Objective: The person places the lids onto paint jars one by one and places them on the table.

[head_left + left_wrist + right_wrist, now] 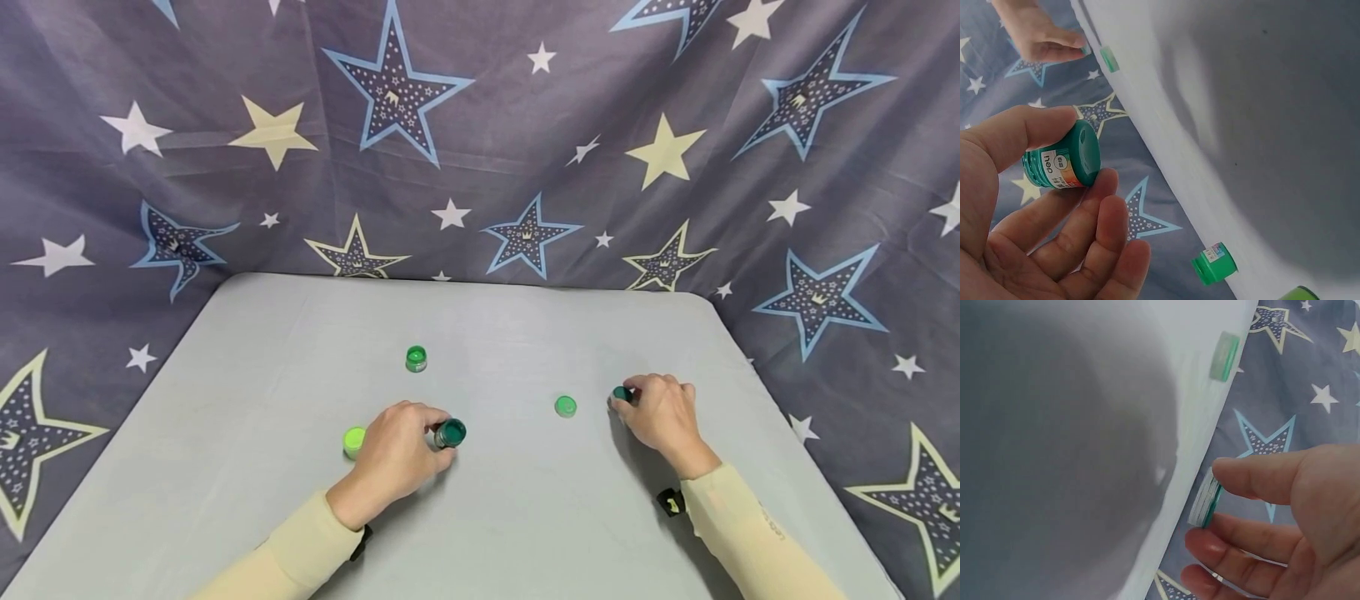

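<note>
My left hand (401, 450) pinches a small dark green paint jar (451, 433) between thumb and fingers, its mouth tilted up and toward the head camera. The left wrist view shows the jar's "deli" label (1059, 169) and smooth round base. Over on the right, my right hand (660, 410) pinches a dark green screw lid (621, 395) on edge by its rim; its threaded side wall shows in the right wrist view. A lighter green lid (566, 406) lies flat on the table left of the right hand. Beside the left hand, a lime green jar (353, 442) is partly hidden.
Farther back stands an uncapped bright green jar (416, 359). The pale grey table (495, 525) runs back to a dark star-patterned cloth (487, 108), which hangs behind it and along both sides.
</note>
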`<act>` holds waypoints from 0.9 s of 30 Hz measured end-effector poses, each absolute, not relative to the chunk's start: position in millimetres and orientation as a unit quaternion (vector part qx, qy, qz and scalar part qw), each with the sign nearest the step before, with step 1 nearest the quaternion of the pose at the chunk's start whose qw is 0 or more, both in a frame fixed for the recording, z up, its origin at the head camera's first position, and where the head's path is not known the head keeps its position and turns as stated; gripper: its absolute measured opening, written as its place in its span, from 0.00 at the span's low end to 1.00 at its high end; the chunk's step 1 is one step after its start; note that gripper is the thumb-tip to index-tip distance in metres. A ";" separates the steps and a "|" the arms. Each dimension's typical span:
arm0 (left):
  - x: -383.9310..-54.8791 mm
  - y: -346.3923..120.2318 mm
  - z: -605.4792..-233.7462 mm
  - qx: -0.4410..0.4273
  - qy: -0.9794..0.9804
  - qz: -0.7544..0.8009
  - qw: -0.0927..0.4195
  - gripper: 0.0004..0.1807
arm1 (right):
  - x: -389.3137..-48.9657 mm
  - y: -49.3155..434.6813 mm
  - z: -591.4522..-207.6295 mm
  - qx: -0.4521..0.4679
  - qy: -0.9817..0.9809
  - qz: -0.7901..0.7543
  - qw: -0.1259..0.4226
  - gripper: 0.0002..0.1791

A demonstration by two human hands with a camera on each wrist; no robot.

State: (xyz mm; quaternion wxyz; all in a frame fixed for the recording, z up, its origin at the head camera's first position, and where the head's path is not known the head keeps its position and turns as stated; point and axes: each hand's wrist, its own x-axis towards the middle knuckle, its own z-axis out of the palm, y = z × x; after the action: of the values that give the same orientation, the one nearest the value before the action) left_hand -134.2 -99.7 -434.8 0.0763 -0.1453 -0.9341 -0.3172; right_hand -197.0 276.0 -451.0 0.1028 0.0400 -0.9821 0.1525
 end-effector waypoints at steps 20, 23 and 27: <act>-134.0 -89.6 -436.4 -0.151 -0.937 -0.305 0.083 0.15 | -182.0 250.0 -438.1 0.079 -0.968 0.188 0.148 0.19; -133.9 -88.5 -436.7 -0.153 -0.936 -0.305 0.085 0.15 | -179.5 246.5 -436.7 0.082 -0.966 0.192 0.150 0.18; -133.4 -87.2 -437.1 -0.159 -0.935 -0.305 0.089 0.16 | -175.3 240.7 -434.5 0.088 -0.963 0.203 0.152 0.17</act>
State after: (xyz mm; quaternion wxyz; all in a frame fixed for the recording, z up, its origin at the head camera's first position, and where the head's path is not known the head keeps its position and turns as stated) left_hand -133.4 -87.2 -437.1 0.0893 -0.1586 -0.9349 -0.3046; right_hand -175.3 240.7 -434.5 0.1519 0.0878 -0.9634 0.2027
